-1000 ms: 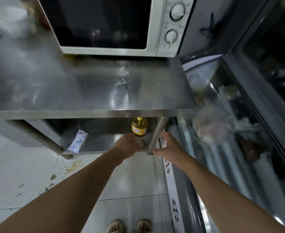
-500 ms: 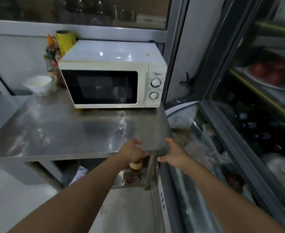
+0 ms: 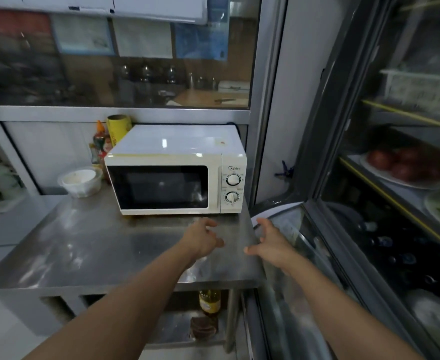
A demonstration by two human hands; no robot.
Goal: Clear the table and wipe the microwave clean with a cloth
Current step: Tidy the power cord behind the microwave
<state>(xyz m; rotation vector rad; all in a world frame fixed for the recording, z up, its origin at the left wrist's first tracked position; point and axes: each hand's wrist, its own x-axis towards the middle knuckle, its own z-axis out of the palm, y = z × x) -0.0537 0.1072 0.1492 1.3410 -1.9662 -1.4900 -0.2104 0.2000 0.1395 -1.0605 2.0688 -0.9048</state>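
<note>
- Nearest, on the lower shelf under the table, an oil bottle [image 3: 209, 302] w/ yellow label is standing upright; a dark brown item [image 3: 203, 327] is lying just in front of it.
- Both forearms are reaching out over the table's [image 3: 89, 250] near right corner.
- L hand [image 3: 202, 239] is hovering above the steel top, fingers loosely curled & half open, holding nothing.
- R hand [image 3: 272, 241] is hanging by the table's right edge, fingers spread wide, empty too.
- Microwave [image 3: 176, 170] is sitting at the far right of the table, door shut, 2 knobs on its right side.
- Left of it a white bowl [image 3: 80, 181] is resting on the table; sauce bottles [image 3: 99, 144] & a yellow roll [image 3: 118, 127] are standing behind, by the microwave's far left corner.
- No cloth is showing.
</note>
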